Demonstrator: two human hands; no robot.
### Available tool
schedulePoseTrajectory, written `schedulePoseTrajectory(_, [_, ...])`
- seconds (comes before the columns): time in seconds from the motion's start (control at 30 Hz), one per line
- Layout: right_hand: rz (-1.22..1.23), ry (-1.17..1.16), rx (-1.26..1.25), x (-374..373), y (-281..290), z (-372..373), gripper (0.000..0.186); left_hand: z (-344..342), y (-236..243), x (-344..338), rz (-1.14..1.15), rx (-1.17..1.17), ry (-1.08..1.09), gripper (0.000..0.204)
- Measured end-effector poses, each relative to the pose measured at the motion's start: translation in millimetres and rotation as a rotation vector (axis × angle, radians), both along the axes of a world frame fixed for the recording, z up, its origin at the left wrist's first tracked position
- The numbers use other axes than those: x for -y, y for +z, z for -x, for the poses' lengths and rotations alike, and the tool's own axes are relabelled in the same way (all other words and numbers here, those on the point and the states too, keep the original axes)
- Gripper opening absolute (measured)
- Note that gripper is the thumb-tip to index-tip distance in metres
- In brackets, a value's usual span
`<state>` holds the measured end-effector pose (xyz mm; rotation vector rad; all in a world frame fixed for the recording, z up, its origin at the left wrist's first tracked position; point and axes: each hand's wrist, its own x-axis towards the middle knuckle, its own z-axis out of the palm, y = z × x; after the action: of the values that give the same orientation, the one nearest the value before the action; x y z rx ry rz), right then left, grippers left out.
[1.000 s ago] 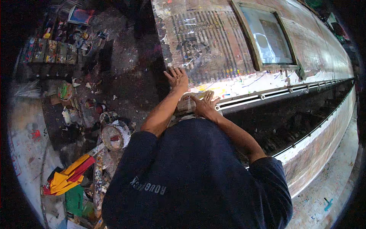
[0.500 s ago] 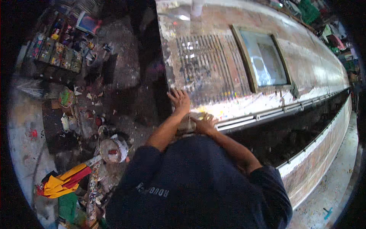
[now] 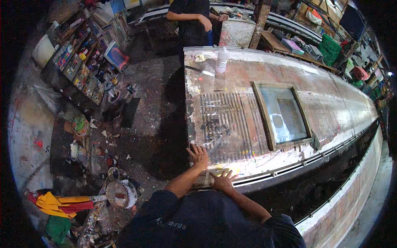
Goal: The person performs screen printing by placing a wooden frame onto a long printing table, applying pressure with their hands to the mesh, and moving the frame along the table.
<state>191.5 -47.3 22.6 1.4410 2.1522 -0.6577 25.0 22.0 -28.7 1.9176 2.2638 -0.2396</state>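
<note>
My left hand lies at the near left corner of a long, paint-stained table, its fingers spread over the edge and holding nothing. Just to its right, my right hand rests on the white near border of the table top, fingers apart and empty. Beyond my hands the surface carries dark parallel stripes. A wooden-framed printing screen lies flat to the right of the stripes. At the far left end stand a clear plastic bottle and a flat blade tool with a dark handle.
Another person stands past the table's far end. A metal rail runs along the near edge, with a second long table across a dark gap. To the left are a paint-splashed bucket, yellow-and-red cloth and a cluttered shelf.
The view has tilted up, so the table's far end, the bottle and the other person now show. Both hands remain on the near corner, fingers still spread.
</note>
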Motion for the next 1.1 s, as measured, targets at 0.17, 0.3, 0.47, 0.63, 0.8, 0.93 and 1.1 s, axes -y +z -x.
schedulePoseTrajectory(0.17, [0.068, 0.020, 0.006, 0.3, -4.0, -0.3, 0.081, -1.1, 6.5, -1.2, -0.037, 0.029, 0.056, 0.046])
schedulePoseTrajectory(0.3, [-0.038, -0.013, 0.006, 8.5, -20.8, -0.9, 0.080, 2.5, 6.1, -2.9, 0.049, 0.036, 0.015, 0.066])
schedulePoseTrajectory(0.47, [-0.131, 0.123, 0.161, 11.1, -57.3, -1.0, 0.077, 6.0, 5.6, -8.0, 0.150, 0.086, 0.000, 0.095])
schedulePoseTrajectory(0.63, [-0.177, 0.082, 0.060, 20.1, -70.1, -2.9, 0.074, 3.2, 21.3, -11.5, 0.287, 0.018, -0.052, 0.115])
schedulePoseTrajectory(0.8, [-0.253, -0.033, 0.089, 20.7, -49.8, -4.9, 0.064, -2.8, 38.0, -15.8, 0.357, -0.031, -0.042, 0.122])
schedulePoseTrajectory(0.93, [-0.309, 0.048, -0.073, 10.5, -26.9, -14.5, 0.054, -6.0, 40.8, -18.3, 0.393, -0.040, -0.031, 0.130])
schedulePoseTrajectory(1.1, [-0.131, 0.083, -0.035, 0.8, 11.4, -30.0, 0.058, -8.2, 37.4, -22.6, 0.411, -0.059, -0.014, 0.131])
